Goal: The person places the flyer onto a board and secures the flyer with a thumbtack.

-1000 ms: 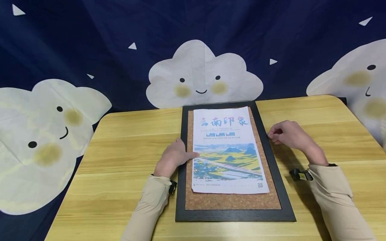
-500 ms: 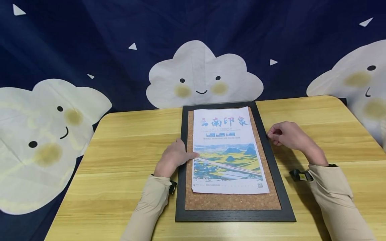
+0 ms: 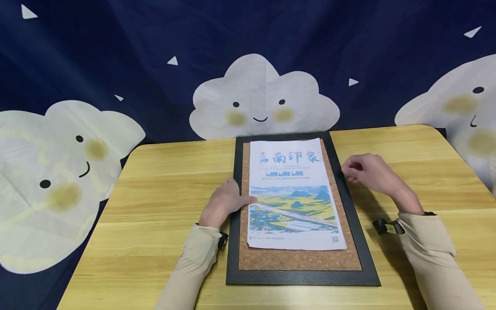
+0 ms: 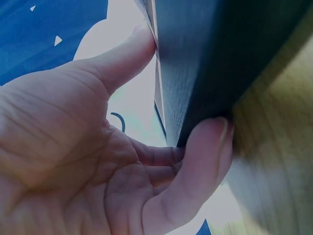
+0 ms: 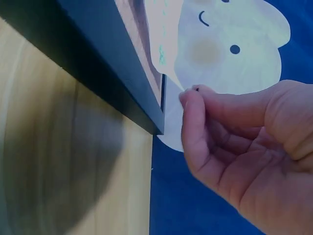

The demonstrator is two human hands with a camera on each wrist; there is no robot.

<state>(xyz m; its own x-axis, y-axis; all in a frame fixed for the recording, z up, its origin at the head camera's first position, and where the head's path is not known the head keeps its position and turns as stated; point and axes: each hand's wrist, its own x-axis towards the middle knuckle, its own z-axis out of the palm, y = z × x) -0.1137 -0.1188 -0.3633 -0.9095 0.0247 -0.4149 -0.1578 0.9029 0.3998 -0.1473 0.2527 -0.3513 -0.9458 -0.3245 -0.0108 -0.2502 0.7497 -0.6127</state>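
Observation:
A sheet of printed poster paper (image 3: pixel 288 215) with a yellow-green landscape lies on a black-framed cork board (image 3: pixel 298 260). At the board's left edge, my left hand (image 3: pixel 221 201) grips the frame, its thumb reaching over onto the paper's left margin. The left wrist view shows a curled finger (image 4: pixel 198 166) against the side of the black frame (image 4: pixel 183 58), close to the table. My right hand (image 3: pixel 368 171) is raised at the frame's right edge. Thumb and index finger (image 5: pixel 193 112) pinch something tiny with a thin pale sliver, mostly hidden; I cannot tell its kind.
The board lies on a wood-grain table (image 3: pixel 162 189), reaching its back edge. Behind hangs a dark blue curtain (image 3: pixel 128 47) with smiling clouds. A black wrist device (image 3: pixel 389 226) is strapped at the right sleeve.
The right fingertips have shifted slightly left, closer over the frame's right edge. The left hand, the paper and the board stay in place; the head view has tilted slightly.

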